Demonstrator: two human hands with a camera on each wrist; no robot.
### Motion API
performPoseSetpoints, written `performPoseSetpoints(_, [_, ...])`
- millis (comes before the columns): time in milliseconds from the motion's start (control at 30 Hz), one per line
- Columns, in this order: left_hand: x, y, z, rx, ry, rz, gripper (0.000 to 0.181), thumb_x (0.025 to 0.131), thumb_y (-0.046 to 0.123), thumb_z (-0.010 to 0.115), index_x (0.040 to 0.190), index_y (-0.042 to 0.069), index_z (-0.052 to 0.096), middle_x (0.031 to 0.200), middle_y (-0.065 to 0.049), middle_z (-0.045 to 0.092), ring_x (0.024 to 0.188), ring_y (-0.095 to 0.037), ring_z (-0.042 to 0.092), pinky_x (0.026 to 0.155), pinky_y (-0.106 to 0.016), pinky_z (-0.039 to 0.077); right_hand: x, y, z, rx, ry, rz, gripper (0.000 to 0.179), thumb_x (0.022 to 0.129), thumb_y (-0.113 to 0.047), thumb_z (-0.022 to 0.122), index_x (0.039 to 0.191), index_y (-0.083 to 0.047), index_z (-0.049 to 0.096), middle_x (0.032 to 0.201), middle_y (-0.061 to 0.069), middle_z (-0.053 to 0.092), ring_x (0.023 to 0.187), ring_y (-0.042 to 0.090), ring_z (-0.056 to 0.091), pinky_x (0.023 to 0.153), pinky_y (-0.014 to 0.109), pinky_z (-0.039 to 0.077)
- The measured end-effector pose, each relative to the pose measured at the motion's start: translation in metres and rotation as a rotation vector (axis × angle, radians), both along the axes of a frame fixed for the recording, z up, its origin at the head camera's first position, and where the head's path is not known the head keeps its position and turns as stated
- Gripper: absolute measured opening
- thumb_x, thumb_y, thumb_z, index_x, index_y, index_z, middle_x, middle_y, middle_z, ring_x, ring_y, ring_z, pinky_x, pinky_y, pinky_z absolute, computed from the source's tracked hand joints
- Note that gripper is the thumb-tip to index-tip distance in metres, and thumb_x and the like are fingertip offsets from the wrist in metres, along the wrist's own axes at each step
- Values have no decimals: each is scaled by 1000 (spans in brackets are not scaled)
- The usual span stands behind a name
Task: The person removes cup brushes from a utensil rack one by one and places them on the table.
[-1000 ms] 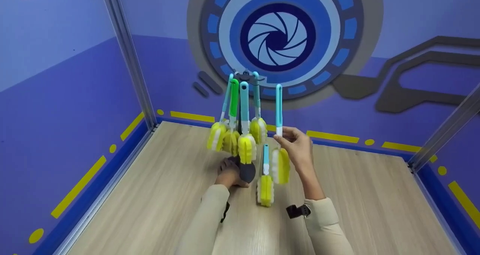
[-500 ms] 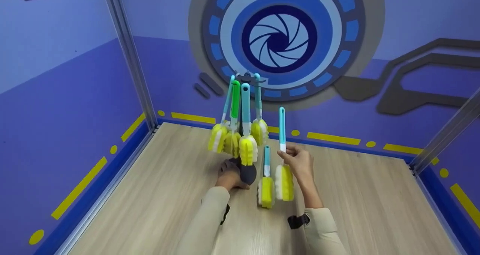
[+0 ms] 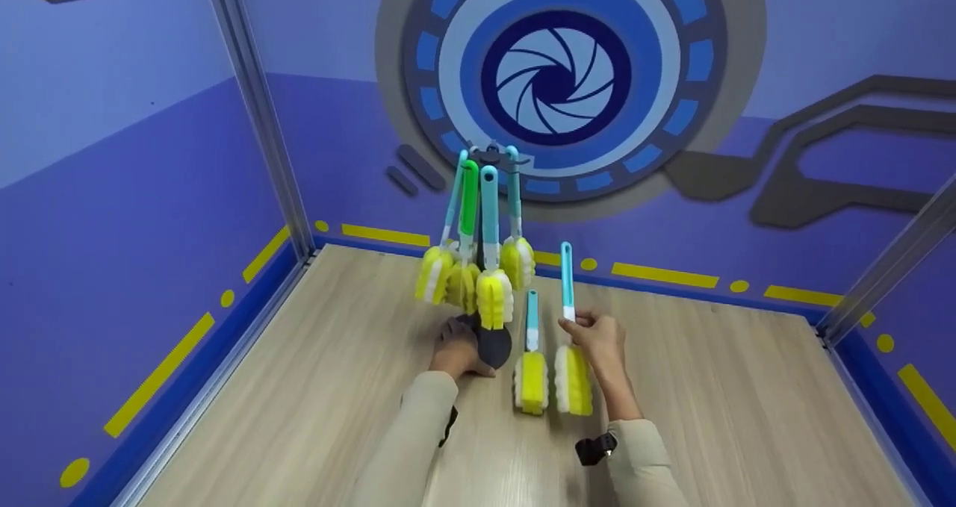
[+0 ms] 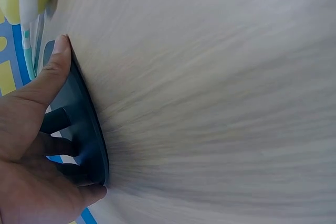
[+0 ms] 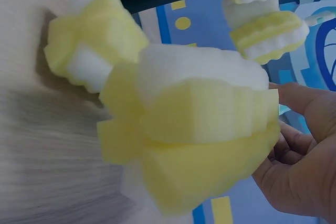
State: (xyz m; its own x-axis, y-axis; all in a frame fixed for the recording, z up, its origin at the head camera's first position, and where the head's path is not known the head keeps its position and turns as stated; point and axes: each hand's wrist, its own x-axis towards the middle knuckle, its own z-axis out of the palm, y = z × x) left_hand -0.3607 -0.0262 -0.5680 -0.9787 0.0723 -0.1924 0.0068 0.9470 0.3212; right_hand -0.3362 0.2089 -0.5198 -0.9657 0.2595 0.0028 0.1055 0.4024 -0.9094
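Brush Pinched in Right Hand; Stand Base Gripped by Left Hand

The sleeves (image 3: 403, 447) are cut off at the lower edge of the head view. The right hand (image 3: 601, 343) pinches the held brush (image 3: 573, 380) at its white neck, between thumb and fingers; in the right wrist view, the sponge head hides the grip point. The held brush stands near upright, head down; contact with the tabletop (image 3: 747, 402) cannot be told. Just left of it, the loose brush (image 3: 531, 380) rests on the tabletop, handle pointing away.

The left hand (image 3: 455, 346) is clamped on the dark base (image 3: 494, 348) of the stand, thumb along one edge; in the left wrist view, shade obscures the middle fingers. Above hang a green-handled brush (image 3: 469, 197) and several blue-handled brushes (image 3: 490, 208). They overlap, so the rear ones and the post are partly hidden. The hooks (image 3: 493, 157) blend into the patterned wall (image 3: 336, 156) behind.
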Motion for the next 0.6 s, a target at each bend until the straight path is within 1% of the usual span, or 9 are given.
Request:
performPoseSetpoints(233, [-1,1,0,-13,-29,-2,120,74,51,89,154,-12,25,157,-33,25,146,-43,28,117,-48,32,-4,1,-13,-25,-37,-14,24,90,-14,79,107,0,70,92,12,69,75,20,59,67,27,51])
performPoseSetpoints(333, [0,2,0,-4,-29,-1,119,74,49,90,153,-12,25,156,-33,25,145,-44,28,118,-47,31,-6,1,-17,-2,-52,-16,23,90,-14,79,107,0,70,90,11,69,74,19,59,66,27,50])
performPoseSetpoints(533, [-1,2,0,-20,-37,-5,117,77,49,88,153,-12,25,156,-33,23,146,-43,26,119,-47,29,-11,2,-28,40,-89,-10,23,92,-13,76,107,3,70,90,13,68,75,21,59,65,28,49])
performPoseSetpoints(567, [-2,2,-2,-16,-28,-6,119,76,51,88,153,-12,24,156,-33,23,146,-43,27,118,-47,30,-12,2,-29,43,-96,-9,23,92,-12,75,108,3,70,90,13,67,76,21,59,65,28,49])
performPoseSetpoints(600, [-2,1,-2,-6,-29,-4,119,76,50,88,153,-12,23,156,-33,23,146,-43,27,118,-47,30,-13,1,-31,47,-105,-10,23,92,-12,75,108,4,71,91,13,67,76,21,59,65,28,49])
